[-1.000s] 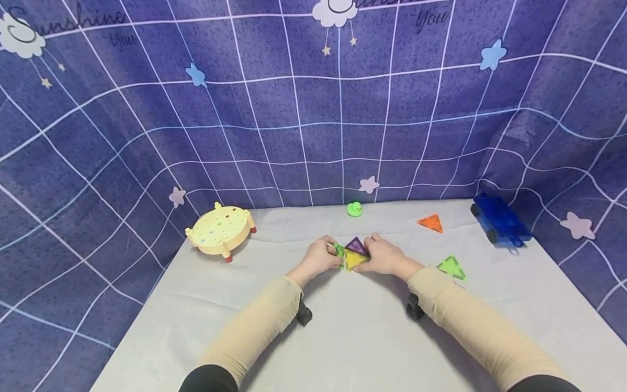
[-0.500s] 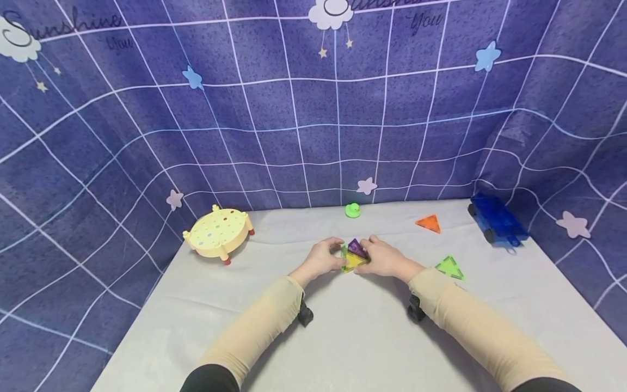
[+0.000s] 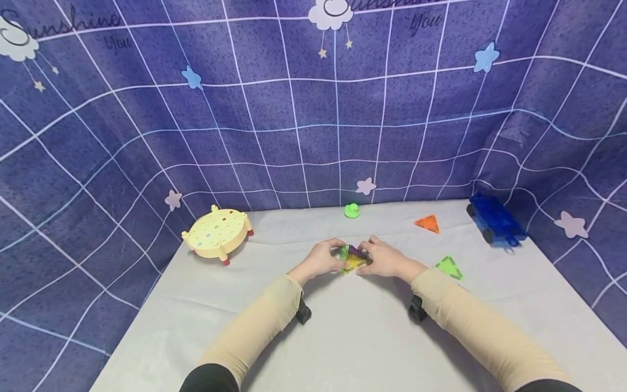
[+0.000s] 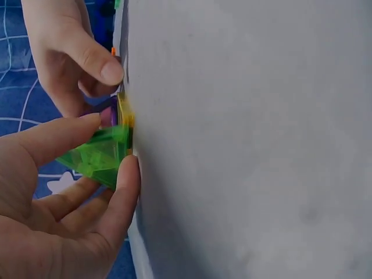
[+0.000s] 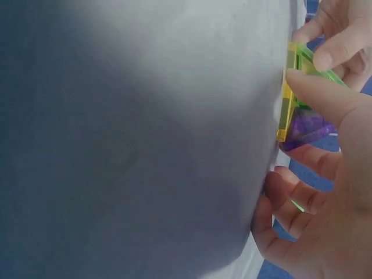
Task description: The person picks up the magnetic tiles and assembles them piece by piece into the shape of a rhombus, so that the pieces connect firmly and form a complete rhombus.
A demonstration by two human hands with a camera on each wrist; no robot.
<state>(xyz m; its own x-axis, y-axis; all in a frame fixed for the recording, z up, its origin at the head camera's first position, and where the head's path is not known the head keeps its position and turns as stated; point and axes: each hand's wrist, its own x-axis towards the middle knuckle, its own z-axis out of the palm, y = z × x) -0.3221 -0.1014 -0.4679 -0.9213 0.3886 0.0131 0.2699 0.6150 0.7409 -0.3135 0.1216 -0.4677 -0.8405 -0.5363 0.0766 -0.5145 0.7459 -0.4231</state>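
My left hand (image 3: 319,258) pinches a translucent green triangular magnetic tile (image 4: 96,156) between fingers and thumb, tilted up from the table. Beside it a yellow triangular tile (image 5: 285,113) lies on the cloth, and a purple triangular tile (image 5: 311,125) leans up along another of its edges. My right hand (image 3: 384,257) holds the yellow and purple tiles from the right, its thumb at the yellow one and a finger at the purple one. Together the tiles form a small, partly raised shape between both hands; the fingers hide part of it.
Beyond the hands sits a green toy duck (image 3: 351,210). To the right lie an orange triangle (image 3: 429,223), a loose green triangle (image 3: 450,268) and a blue wheeled toy (image 3: 496,218). A yellow round toy with legs (image 3: 217,233) stands at the left. A patterned curtain (image 3: 313,136) hangs behind.
My left hand has brought the green tile rightward against the yellow one. The purple tile now stands more upright, tipped in toward the others. The right hand has barely moved.
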